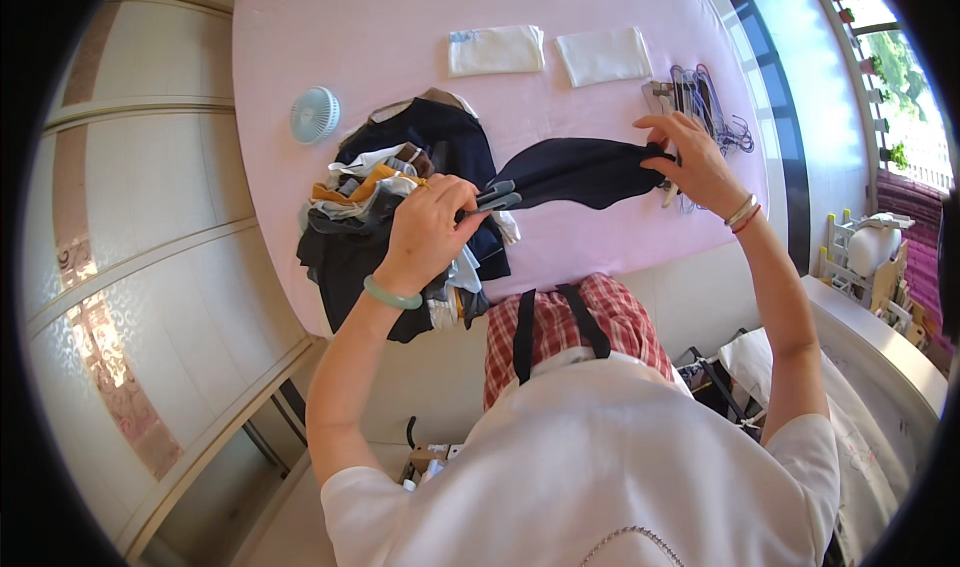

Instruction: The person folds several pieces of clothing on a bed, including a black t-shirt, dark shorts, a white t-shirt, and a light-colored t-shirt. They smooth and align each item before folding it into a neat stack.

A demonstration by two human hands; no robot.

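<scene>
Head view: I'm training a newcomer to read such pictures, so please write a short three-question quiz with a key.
1. True or false: the right hand grips one end of the black cloth.
2. How many folded white cloths lie on the pink sheet?
3. Which lies nearer the right hand: (a) the hangers, (b) the fan?
Key: 1 true; 2 two; 3 a.

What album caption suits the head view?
Left hand and right hand hold a black garment over a pink sheet, beside piled clothes.
</scene>
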